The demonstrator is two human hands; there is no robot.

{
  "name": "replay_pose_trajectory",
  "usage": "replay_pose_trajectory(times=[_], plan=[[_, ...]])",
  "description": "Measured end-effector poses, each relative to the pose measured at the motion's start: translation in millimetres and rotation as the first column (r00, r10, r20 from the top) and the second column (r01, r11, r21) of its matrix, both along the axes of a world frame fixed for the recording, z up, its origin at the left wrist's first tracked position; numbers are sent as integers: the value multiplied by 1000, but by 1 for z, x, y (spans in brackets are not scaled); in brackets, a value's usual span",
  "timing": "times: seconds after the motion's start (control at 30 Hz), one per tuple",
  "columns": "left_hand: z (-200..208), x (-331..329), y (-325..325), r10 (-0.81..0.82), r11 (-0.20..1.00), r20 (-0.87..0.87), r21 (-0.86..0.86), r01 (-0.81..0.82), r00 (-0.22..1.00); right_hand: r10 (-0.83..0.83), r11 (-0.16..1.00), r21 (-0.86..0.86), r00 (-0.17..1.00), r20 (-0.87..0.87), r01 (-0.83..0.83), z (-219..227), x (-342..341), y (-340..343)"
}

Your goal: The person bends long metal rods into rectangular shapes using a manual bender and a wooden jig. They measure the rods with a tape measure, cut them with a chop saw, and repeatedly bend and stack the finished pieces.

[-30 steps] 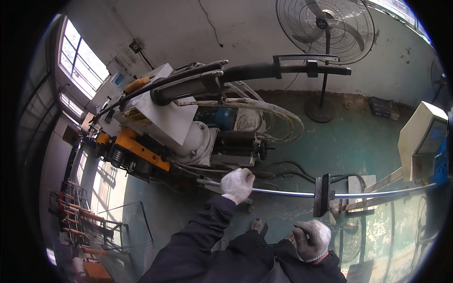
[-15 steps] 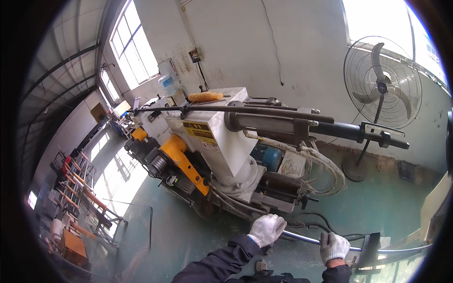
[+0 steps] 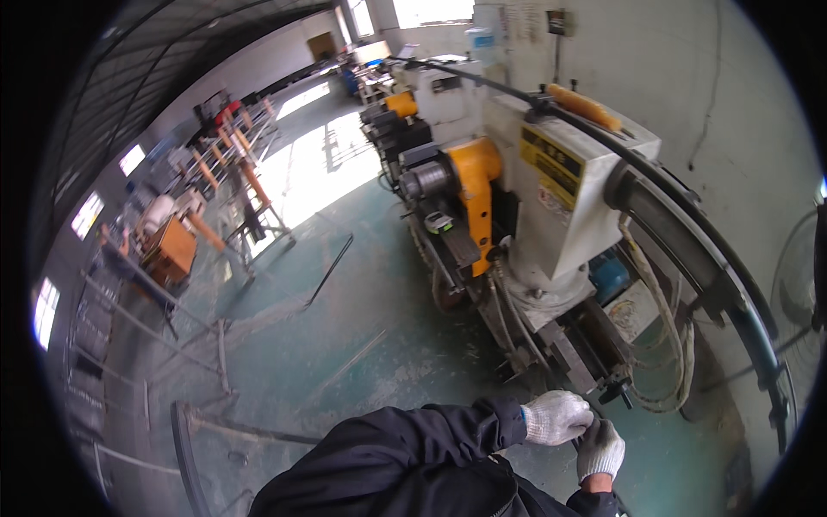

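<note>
My left hand (image 3: 556, 418), in a white knit glove, is closed low at right of centre. Just beside and below it, my right hand (image 3: 600, 452), gloved alike, is closed too. Both grip a thin metal tube (image 3: 600, 420), of which only a short dark stretch shows between the gloves. Past my hands stands a tube bending machine (image 3: 558, 233) with a white body, an orange arm (image 3: 476, 185) and a long dark rod (image 3: 655, 168) along its top. A small handwheel (image 3: 615, 392) sits at its near end, just beyond my gloves.
Metal frame racks (image 3: 164, 336) stand along the left, with an orange-brown box (image 3: 170, 250) among them. A bent dark bar (image 3: 185, 457) lies at lower left. Hoses (image 3: 680, 345) hang on the machine's right side. A standing fan (image 3: 797, 276) is partly cut off at the right rim.
My view has swung left, so the machine now sits farther right and the racks show more. My hands have come closer together, and the tube, plainly visible before, is mostly hidden.
</note>
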State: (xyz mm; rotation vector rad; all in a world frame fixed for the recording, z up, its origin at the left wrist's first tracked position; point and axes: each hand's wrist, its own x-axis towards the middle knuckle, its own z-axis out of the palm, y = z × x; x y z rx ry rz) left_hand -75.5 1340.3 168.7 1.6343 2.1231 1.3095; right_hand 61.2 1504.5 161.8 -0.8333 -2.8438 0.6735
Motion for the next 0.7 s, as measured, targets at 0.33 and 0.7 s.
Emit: replay_pose_trajectory(times=[0.33, 0.7], plan=[[-44, -31, -133, 526, 850, 300, -187, -492, 796, 38, 997, -68, 997, -65, -43, 0, -1, -8], [-190, 4, -412, 951, 310, 161, -458, -833, 265, 51, 855, -425, 863, -502, -298, 57, -86, -206]])
